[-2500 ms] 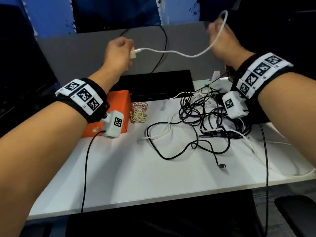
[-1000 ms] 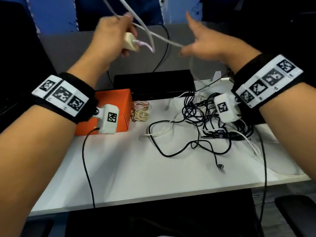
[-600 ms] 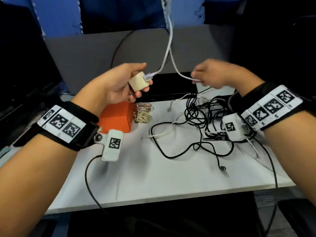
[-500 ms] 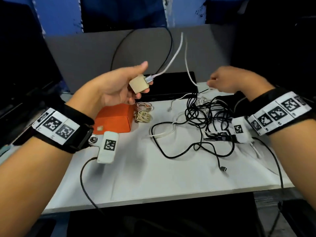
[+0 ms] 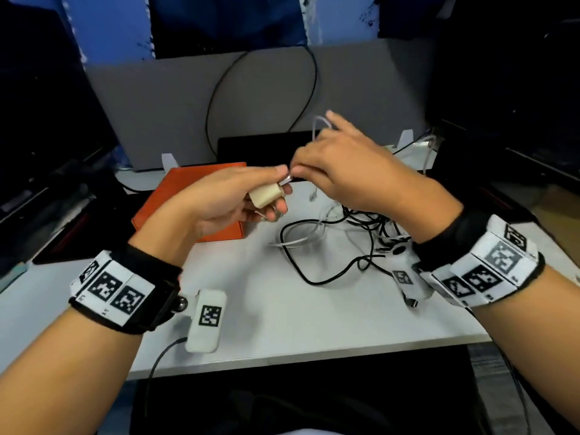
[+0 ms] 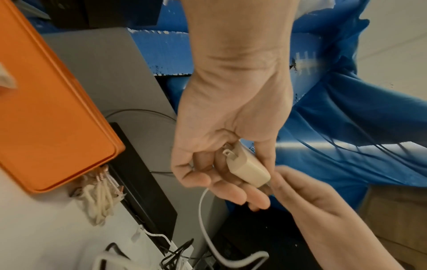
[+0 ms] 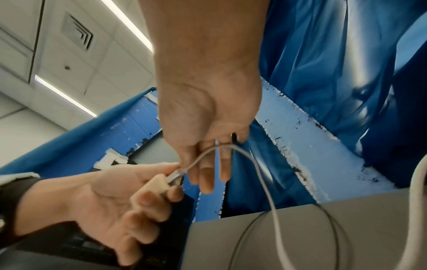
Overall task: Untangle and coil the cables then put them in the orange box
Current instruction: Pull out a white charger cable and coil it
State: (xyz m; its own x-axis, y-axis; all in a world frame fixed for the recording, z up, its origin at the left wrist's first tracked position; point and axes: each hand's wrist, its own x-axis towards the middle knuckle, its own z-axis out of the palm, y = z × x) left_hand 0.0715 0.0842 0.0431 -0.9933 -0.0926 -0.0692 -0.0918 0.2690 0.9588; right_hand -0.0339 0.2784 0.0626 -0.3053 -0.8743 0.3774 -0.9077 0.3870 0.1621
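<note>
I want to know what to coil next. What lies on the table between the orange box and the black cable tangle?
In the left wrist view, a small cream and copper-coloured coiled bundle lies against the corner of the orange box, short of the black cable tangle.

Charger plug point(image 5: 266, 194): cream/beige, silver prongs, silver USB connector point(image 5: 285, 180) at its end. Cable point(image 7: 265, 184) off it: white, greyish in shade. Box point(image 5: 201, 180): orange, plain, small pale label. Table point(image 5: 282, 309): white. Tangle point(image 5: 370, 227): mostly black cables w/ a few white strands. Coiled bundle point(image 6: 101, 193) by box: cream w/ coppery-pink bands. Wristbands point(image 5: 125, 293): black, white panels w/ b&w square marker patterns; wrist cams point(image 5: 207, 315) white, same marker. Divider point(image 5: 251, 98): grey. Backdrop point(image 7: 323, 54): blue sheeting. Ceiling point(image 7: 57, 54): white, bright strip lights.
</note>
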